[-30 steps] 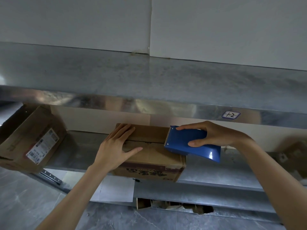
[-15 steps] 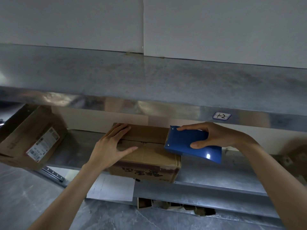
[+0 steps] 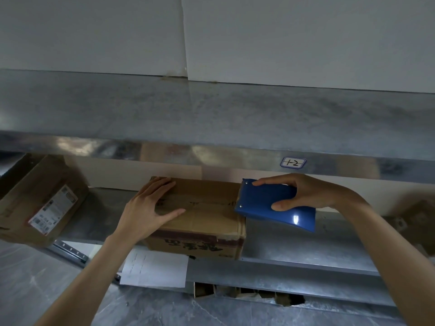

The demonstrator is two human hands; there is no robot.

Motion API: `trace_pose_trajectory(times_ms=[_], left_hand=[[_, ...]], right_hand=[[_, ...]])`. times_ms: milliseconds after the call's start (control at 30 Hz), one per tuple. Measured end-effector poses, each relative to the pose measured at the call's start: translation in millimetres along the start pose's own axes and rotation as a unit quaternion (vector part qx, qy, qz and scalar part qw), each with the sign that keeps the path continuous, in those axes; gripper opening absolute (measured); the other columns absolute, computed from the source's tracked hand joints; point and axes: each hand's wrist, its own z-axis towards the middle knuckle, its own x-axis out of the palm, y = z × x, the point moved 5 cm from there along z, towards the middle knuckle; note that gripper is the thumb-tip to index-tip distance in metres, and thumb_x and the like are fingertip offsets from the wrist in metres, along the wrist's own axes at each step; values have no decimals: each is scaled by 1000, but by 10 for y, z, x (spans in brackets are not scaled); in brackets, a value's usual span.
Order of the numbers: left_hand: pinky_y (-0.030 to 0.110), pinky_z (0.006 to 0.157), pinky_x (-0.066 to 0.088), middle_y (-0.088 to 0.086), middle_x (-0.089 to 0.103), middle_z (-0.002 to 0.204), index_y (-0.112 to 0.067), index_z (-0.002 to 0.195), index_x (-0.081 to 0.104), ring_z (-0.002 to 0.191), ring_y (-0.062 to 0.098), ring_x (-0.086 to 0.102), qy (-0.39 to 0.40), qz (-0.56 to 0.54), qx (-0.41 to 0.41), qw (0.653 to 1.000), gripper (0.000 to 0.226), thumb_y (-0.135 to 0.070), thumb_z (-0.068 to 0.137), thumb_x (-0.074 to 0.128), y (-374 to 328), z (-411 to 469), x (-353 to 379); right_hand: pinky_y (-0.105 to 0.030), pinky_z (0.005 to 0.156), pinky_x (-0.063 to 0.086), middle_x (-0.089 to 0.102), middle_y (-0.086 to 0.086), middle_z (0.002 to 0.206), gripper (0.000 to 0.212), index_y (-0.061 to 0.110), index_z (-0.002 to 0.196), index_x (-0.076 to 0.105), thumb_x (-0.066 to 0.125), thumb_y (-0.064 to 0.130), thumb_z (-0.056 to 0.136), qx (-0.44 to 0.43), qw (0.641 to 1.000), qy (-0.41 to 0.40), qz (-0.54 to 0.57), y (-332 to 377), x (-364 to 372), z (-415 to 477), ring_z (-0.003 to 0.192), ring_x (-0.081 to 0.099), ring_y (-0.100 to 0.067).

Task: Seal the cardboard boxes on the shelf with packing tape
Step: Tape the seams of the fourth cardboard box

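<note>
A brown cardboard box (image 3: 207,215) with dark red print on its front stands on the lower metal shelf (image 3: 294,250). My left hand (image 3: 150,205) lies flat with straight fingers on the left part of the box's top. My right hand (image 3: 306,191) grips a blue tape dispenser (image 3: 273,203), thumb below and fingers over its top. The dispenser's front edge sits at the right end of the box's top, by the centre seam. The tape itself is hidden.
A second cardboard box (image 3: 40,198) with a white label sits tilted at the left on the same shelf. The upper shelf (image 3: 211,114) overhangs, its front edge bearing a small tag (image 3: 293,163). A white paper sheet (image 3: 155,269) hangs below the box. Torn cardboard (image 3: 247,292) lies lower down.
The dispenser has slid slightly rightward to the box's right edge. My left hand stays flat on the box top.
</note>
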Motion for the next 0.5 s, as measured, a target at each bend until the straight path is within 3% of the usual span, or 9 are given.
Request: trace_pose_trajectory(times_ms=[267,500], left_hand=[[43,103,48,-13,44,150,-36,142,48,140,12,40,-4,-2,-5,1000,90,-93,72,38,3,0,-7],[45,103,48,-13,44,150,-36,143,48,141,13,39,0,1,-8,1000,91,-93,72,37,5,-3,1]], right_hand=[[-19,97,47,51,38,128,55,63,122,53,76,38,79,27,1000,2,5,-144,-140,-131,115,54,8],[-28,108,43,48,34,137,56,58,127,53,76,34,81,43,999,-1,-11,-338,-279,-354,124,49,6]])
